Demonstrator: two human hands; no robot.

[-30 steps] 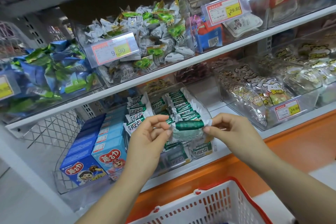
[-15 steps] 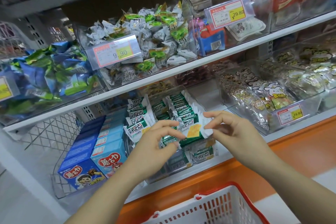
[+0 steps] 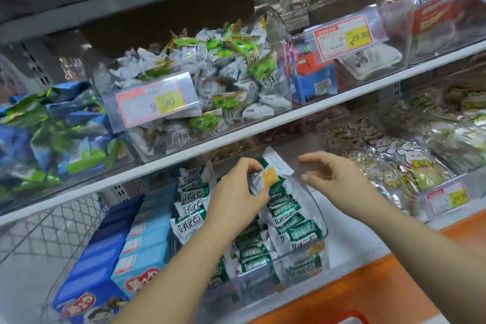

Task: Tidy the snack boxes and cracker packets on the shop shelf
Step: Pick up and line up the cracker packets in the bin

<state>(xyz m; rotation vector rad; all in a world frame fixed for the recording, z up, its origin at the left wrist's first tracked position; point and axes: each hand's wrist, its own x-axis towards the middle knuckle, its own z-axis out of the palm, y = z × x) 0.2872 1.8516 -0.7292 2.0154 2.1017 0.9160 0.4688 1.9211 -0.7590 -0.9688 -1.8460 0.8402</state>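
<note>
"Fingers of the left hand, how were they?"
"Curled round a cracker packet, pinching it above the clear bin of packets on the lower shelf."
"And the right hand?"
"Its fingers were loosely spread, holding nothing, just beside the packet's white end."

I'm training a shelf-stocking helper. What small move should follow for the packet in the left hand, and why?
Probably lower the cracker packet into the clear bin just below: the left hand pinches it above matching green packets, and the right hand is open, apart.
</note>
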